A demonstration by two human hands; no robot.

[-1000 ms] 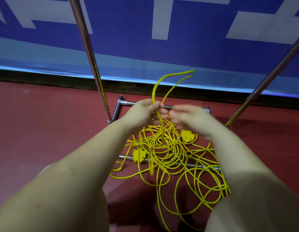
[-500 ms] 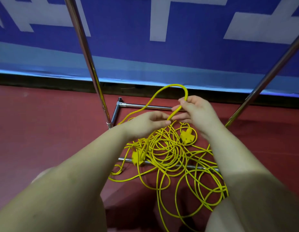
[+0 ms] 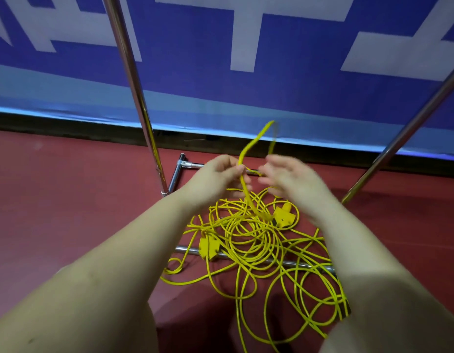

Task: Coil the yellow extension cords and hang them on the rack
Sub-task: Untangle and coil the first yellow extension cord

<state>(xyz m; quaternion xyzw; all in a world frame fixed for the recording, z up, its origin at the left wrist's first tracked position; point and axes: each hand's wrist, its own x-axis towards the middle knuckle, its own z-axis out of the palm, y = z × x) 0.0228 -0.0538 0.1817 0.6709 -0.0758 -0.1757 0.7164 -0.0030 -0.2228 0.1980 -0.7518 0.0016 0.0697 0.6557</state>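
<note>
Item: yellow extension cords (image 3: 256,240), tangled heap on red floor (image 3: 68,212), centre frame, lying across rack (image 3: 134,80) base bars. My left hand (image 3: 215,179) pinches one raised loop; right hand (image 3: 289,177) blurred, grip unclear. Risk: pulling snags loops, tightening knots.

Yellow cords (image 3: 249,240) — red floor (image 3: 68,200) — blue banner (image 3: 195,47), white marks.

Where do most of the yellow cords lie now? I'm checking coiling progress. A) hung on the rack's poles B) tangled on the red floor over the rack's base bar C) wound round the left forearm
B: the yellow cords sprawl tangled on the red floor, crossing the rack's base bar; the left hand lifts only one loop.
</note>
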